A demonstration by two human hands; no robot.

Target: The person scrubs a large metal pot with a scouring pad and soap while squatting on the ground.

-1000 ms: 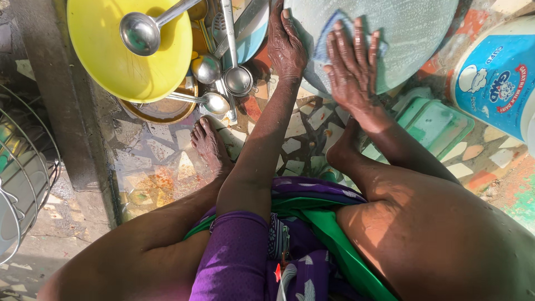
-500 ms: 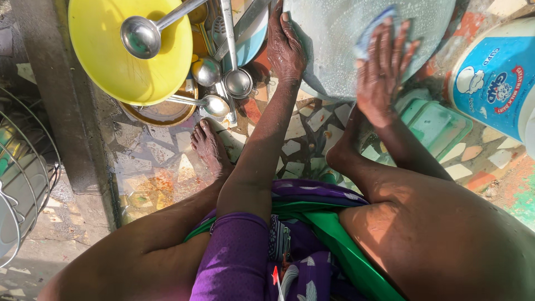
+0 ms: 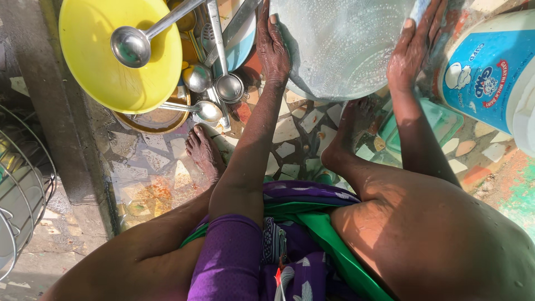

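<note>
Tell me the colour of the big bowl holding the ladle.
The bowl is bright yellow; the steel ladle rests in it. Head view shows it best.

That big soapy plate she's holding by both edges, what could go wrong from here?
The round plate is wet and sudsy, gripped only at its rim by the left hand and right hand, so it could slip. If it drops, it may hit the bare foot below. The ladle balanced on the yellow plate could get knocked off.
</note>
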